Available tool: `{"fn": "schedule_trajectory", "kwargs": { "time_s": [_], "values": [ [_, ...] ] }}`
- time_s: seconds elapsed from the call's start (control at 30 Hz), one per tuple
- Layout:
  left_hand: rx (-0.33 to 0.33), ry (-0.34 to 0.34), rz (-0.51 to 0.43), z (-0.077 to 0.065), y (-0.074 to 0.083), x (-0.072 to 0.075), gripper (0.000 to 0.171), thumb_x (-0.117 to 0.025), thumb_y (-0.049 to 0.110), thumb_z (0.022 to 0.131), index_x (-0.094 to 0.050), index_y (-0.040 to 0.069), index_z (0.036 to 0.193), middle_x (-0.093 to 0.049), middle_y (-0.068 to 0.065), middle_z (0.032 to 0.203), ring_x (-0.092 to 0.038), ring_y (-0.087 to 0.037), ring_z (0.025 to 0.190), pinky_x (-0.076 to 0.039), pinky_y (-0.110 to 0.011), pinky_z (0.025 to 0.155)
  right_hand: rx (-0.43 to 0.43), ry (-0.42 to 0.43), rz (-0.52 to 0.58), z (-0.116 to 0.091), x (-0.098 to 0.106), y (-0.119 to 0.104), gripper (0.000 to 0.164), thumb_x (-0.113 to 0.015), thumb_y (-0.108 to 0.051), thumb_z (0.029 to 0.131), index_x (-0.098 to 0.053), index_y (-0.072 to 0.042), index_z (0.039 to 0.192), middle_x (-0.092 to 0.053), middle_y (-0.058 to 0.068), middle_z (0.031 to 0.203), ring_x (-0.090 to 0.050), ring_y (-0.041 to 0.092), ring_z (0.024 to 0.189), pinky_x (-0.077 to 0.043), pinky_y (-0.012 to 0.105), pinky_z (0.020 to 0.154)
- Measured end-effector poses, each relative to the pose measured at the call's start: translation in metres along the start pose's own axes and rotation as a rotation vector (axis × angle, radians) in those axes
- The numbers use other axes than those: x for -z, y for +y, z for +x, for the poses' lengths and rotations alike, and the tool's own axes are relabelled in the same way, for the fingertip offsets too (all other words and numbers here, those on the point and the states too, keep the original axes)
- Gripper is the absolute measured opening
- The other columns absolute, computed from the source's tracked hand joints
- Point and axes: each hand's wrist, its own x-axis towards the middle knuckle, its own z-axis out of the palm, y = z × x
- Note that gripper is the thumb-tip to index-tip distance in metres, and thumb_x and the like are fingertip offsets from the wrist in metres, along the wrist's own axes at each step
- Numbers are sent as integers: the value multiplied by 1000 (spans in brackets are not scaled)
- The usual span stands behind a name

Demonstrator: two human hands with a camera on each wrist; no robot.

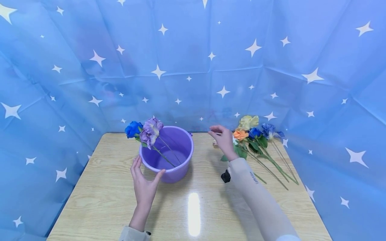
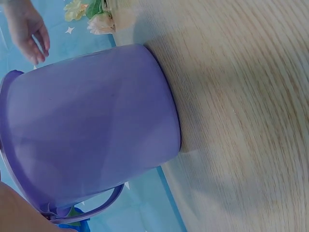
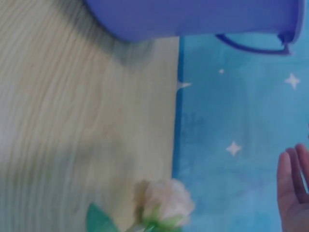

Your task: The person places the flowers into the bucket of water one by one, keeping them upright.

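My left hand [image 1: 145, 187] holds the near-left side of a purple bucket [image 1: 176, 174], with thumb and fingers spread along its rim. A blue rose [image 1: 132, 130] and a purple ruffled flower [image 1: 151, 130] lean over the bucket's left rim, their stems running down inside. My right hand [image 1: 224, 142] is raised between the bucket and a bunch of artificial flowers, nothing in its loosely bent fingers [image 3: 286, 181]. Closest beneath it is a pale pink rose [image 3: 166, 202]. In the left wrist view the bucket's wall [image 2: 96, 125] fills much of the picture.
Right of the bucket lie a yellow flower [image 1: 249, 122], an orange rose [image 1: 240, 135], a blue rose [image 1: 255, 132] and a blue-violet flower [image 1: 268, 130], stems pointing toward the front right. A star-printed blue curtain [image 1: 193, 50] surrounds the wooden table [image 1: 99, 201]. The bucket's handle [image 2: 104, 205] hangs down.
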Motion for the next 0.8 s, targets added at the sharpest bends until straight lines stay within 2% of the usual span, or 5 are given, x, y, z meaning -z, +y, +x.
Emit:
{"fn": "schedule_trajectory", "kwargs": {
  "time_s": [0.3, 0.5, 0.6, 0.73, 0.8],
  "values": [
    [6, -2, -1, 0, 1, -1, 104, -92, 30, 69, -35, -1, 150, -34, -14, 156, -28, -33, 149, -32, -59, 121, -113, 44, 32, -19, 29, 33, 30, -71, -21, 93, -68, -7, 119, -69, 16, 123, -65, 30, 115, -60, 42, 96],
    [3, -1, -5, -1, 2, -1, 104, -92, 29, 68, -35, -1, 150, -34, -15, 156, -25, -36, 150, -30, -60, 121, -155, 93, 44, -34, 50, 53, 34, -71, -22, 94, -67, -4, 121, -67, 20, 125, -65, 31, 115, -56, 13, 86],
    [5, 0, -1, -1, 2, 0, 103, -92, 29, 68, -35, -1, 150, -34, -15, 156, -26, -36, 150, -31, -60, 121, -178, 100, 37, -42, 59, 65, 37, -70, -24, 94, -66, -2, 124, -67, 19, 126, -66, 19, 108, -52, 6, 79],
    [5, 3, 0, -1, 2, 0, 103, -92, 29, 68, -35, -2, 149, -34, -15, 156, -27, -35, 149, -31, -59, 121, -199, 100, 11, -51, 70, 85, 42, -69, -29, 94, -65, -2, 126, -67, 18, 126, -61, -4, 96, -51, 6, 78],
    [6, 4, -1, 0, 2, 0, 103, -92, 29, 68, -35, -2, 149, -34, -15, 156, -27, -34, 149, -31, -59, 121, -214, 107, 4, -55, 74, 92, 42, -69, -29, 95, -65, -2, 126, -67, 18, 126, -59, -8, 93, -51, 6, 78]
  ]
}}
